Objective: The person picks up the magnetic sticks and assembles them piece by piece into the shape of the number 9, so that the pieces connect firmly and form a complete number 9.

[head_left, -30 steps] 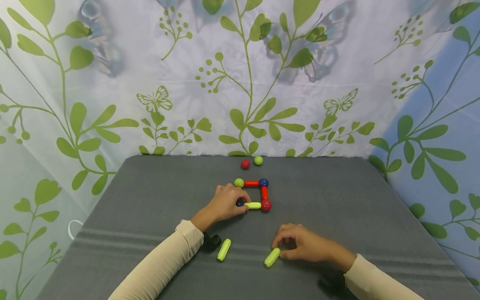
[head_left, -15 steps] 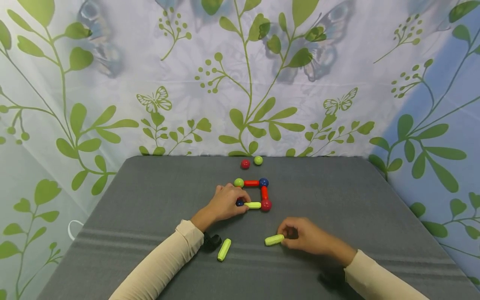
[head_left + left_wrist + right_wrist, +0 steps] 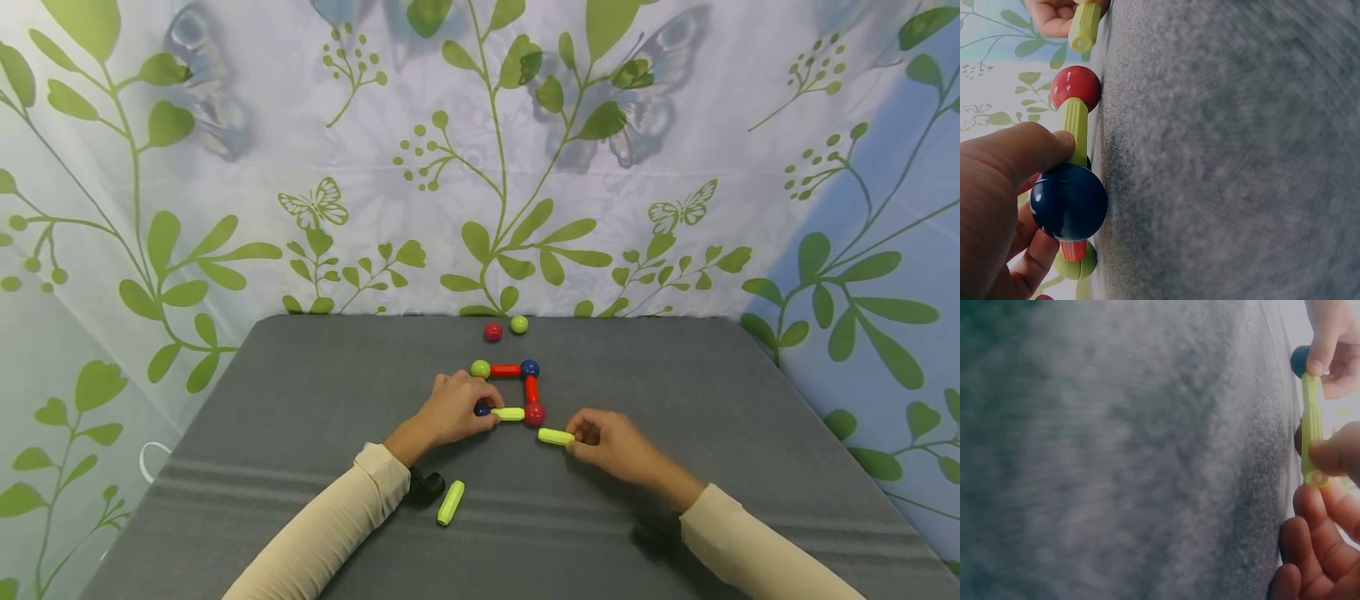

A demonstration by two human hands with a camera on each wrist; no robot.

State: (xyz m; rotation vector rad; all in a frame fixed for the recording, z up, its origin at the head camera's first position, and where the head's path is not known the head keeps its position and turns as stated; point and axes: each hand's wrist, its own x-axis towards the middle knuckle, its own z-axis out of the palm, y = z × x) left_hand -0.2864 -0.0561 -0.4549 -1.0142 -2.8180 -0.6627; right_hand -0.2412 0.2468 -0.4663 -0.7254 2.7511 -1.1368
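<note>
A square of magnetic building sticks and balls lies on the grey table. My left hand (image 3: 450, 410) pinches its near yellow-green stick (image 3: 510, 413), close to a dark blue ball (image 3: 1069, 203). At that stick's other end is a red ball (image 3: 535, 414); red sticks (image 3: 532, 388) run on to another blue ball (image 3: 530, 368) and a green ball (image 3: 481, 369). The left side is mostly hidden by my left hand. Between thumb and fingers, my right hand (image 3: 618, 446) holds a second yellow-green stick (image 3: 555, 437), its free end just short of the red ball.
One more yellow-green stick (image 3: 451, 503) lies near my left forearm. Behind the square sit a loose red ball (image 3: 492, 332) and a loose green ball (image 3: 519, 324). The grey table (image 3: 360, 358) ends at a leaf-patterned curtain (image 3: 420, 208).
My right hand has picked up the yellow-green stick from the table and brought it forward, close to the red corner ball, turning it sideways. My left hand keeps its place.
</note>
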